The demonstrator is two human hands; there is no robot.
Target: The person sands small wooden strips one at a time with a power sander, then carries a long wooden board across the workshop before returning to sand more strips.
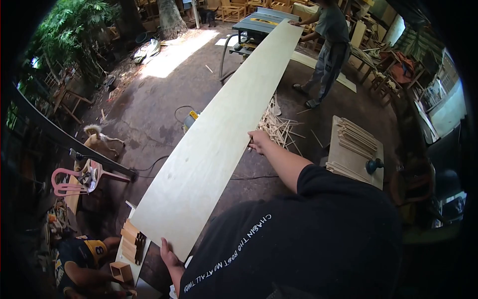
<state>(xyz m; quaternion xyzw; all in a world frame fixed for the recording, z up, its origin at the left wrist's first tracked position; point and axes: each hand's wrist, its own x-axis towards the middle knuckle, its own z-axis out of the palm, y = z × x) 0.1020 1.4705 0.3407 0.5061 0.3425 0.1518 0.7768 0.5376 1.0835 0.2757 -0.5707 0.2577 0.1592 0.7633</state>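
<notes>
A long, pale plywood board runs diagonally from the lower left up to a blue table saw at the back. My right hand grips its right edge about midway, fingers curled under. My left hand is at the near end, thumb along the edge and the other fingers hidden below. At the far end, a person in a grey shirt has hands on the board by the saw.
Thin wood strips are heaped on the floor right of the board. More strips lie on a panel at right. A yellow power tool, a pink chair, a dog and a crouching person are at left.
</notes>
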